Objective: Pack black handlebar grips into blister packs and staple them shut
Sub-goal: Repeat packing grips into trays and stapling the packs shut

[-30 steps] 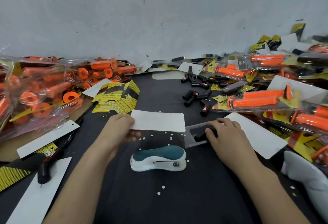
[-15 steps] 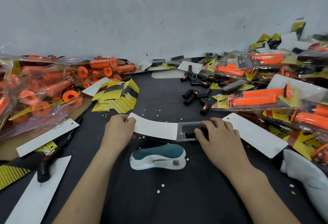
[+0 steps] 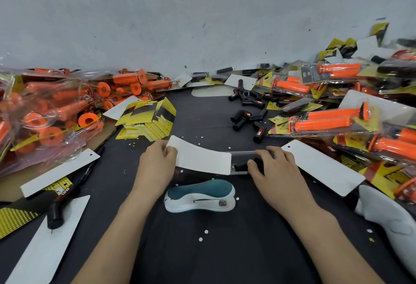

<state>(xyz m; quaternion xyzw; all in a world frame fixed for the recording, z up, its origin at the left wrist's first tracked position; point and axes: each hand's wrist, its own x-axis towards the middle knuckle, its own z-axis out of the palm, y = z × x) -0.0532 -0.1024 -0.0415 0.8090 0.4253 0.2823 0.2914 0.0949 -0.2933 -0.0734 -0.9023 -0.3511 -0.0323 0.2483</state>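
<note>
Bench [image 3: 225, 250]: dark, dotted with small white specks.
Orange packs [image 3: 326, 123]: heaped at right, overlapping.
Bagged orange pieces [image 3: 56, 112]: piled at left in clear plastic.
Yellow cards [image 3: 146, 123]: fanned stack, left of centre.
Stapler [image 3: 200, 196]: white and teal, lying between both forearms, untouched.
White card [image 3: 202, 159]: bowed, right end lapping over the blister pack.
Right grip [image 3: 276, 171]: curled over the blister pack, thumb against the black handlebar grip.
Left grip [image 3: 155, 166]: pinching the white card's left end.
Blister pack [image 3: 243, 155]: clear, on the bench just beyond the stapler, mostly covered.
Black handlebar grip [image 3: 240, 167]: inside the blister pack, one end showing.
</note>
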